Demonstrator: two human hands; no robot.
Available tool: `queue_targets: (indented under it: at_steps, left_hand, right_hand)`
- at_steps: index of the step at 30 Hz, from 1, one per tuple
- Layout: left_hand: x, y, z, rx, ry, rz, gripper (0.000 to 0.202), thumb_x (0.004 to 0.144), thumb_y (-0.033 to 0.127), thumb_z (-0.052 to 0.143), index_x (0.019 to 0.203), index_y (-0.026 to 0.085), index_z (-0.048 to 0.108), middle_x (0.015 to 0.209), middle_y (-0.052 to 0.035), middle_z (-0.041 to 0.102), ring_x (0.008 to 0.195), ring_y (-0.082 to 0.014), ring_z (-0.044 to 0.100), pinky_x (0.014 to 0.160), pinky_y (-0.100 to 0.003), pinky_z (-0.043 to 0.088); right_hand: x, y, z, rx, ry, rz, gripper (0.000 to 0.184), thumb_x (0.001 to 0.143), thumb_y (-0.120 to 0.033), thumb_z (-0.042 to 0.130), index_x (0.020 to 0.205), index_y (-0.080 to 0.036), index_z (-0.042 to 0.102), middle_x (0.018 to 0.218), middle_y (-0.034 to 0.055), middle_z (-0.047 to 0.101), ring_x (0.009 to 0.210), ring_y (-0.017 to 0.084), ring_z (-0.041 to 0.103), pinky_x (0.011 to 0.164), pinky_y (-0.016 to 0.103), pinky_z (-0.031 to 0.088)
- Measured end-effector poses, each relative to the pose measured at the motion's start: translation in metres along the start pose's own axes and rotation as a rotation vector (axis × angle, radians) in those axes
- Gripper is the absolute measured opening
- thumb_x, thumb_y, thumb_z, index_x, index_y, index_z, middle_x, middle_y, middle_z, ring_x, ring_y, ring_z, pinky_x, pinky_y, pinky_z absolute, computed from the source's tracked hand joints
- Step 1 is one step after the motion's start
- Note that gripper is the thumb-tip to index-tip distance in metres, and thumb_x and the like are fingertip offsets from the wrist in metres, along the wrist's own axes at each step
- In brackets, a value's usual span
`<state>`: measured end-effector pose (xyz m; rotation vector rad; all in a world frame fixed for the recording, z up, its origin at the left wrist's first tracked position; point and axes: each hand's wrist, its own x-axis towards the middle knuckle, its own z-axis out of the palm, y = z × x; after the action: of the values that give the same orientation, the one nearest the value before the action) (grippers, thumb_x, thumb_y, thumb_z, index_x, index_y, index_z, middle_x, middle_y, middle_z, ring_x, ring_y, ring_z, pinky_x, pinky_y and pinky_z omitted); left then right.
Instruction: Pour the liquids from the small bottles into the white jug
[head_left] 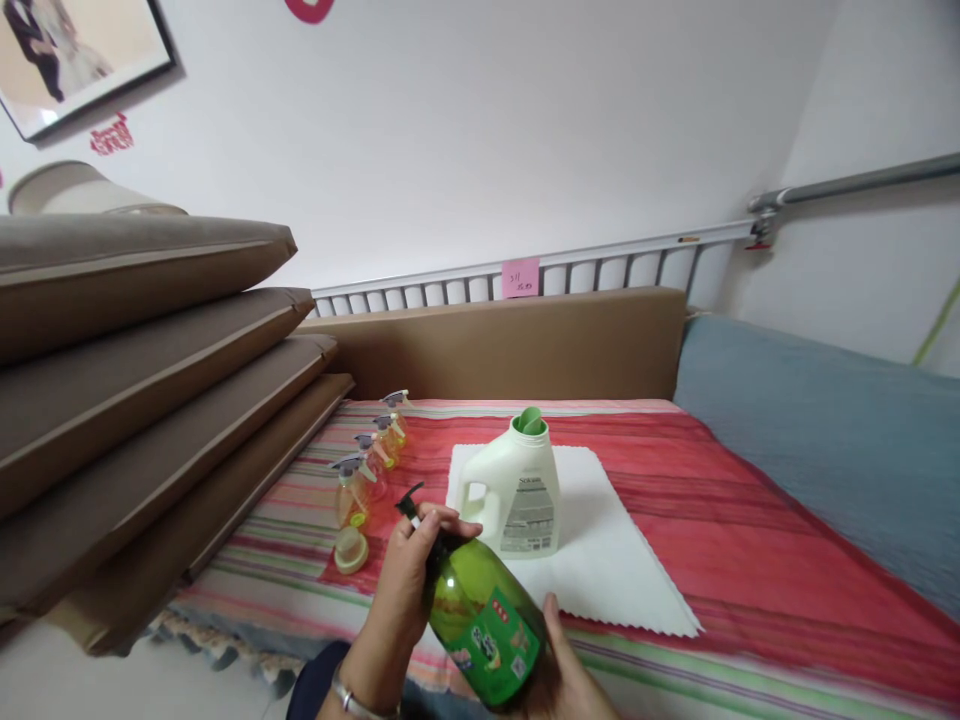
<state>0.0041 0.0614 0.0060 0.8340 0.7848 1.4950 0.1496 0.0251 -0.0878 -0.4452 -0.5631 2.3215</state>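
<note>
A green pump bottle (487,625) with a black pump head and a green label is tilted, its pump toward the upper left. My left hand (409,575) grips it around the neck just below the pump. My right hand (566,675) cups its base from the right, with part of that hand cut off by the frame. Just beyond the bottle stands a pale green jug (536,500) with a handle and a printed label, its neck uncapped and showing a green spout. The jug rests on a white scalloped sheet (622,575).
Several clear spray bottles (352,497) line up at the left, with a pale round cap (350,550) in front. Stacked brown cushions (150,400) rise at the far left. A brown padded board (487,350) and a blue cushion (802,430) border the striped cloth (787,560).
</note>
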Motion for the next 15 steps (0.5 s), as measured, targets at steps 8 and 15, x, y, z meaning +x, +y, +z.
queue_targets:
  at_steps: [8, 15]
  left_hand:
    - [-0.007, -0.002, 0.001, 0.028, 0.007, -0.04, 0.028, 0.067, 0.04, 0.071, 0.074, 0.014, 0.062, 0.069, -0.0102, 0.074, 0.068, -0.0219, 0.068, 0.063, -0.029, 0.049]
    - [-0.012, -0.001, 0.0, 0.126, 0.033, -0.025, 0.028, 0.069, 0.04, 0.07, 0.077, 0.014, 0.063, 0.072, -0.0114, 0.074, 0.064, -0.019, 0.066, 0.061, -0.027, 0.048]
  right_hand:
    - [-0.002, 0.01, 0.005, 0.026, 0.109, -0.162, 0.064, 0.068, -0.066, 0.061, 0.11, -0.018, 0.064, 0.111, 0.0123, 0.066, 0.097, 0.029, 0.063, 0.075, 0.039, 0.053]
    - [0.005, 0.004, 0.001, 0.003, 0.059, -0.365, 0.055, 0.055, -0.053, 0.078, 0.1, -0.023, 0.067, 0.114, 0.0041, 0.066, 0.117, 0.026, 0.051, 0.102, 0.039, 0.036]
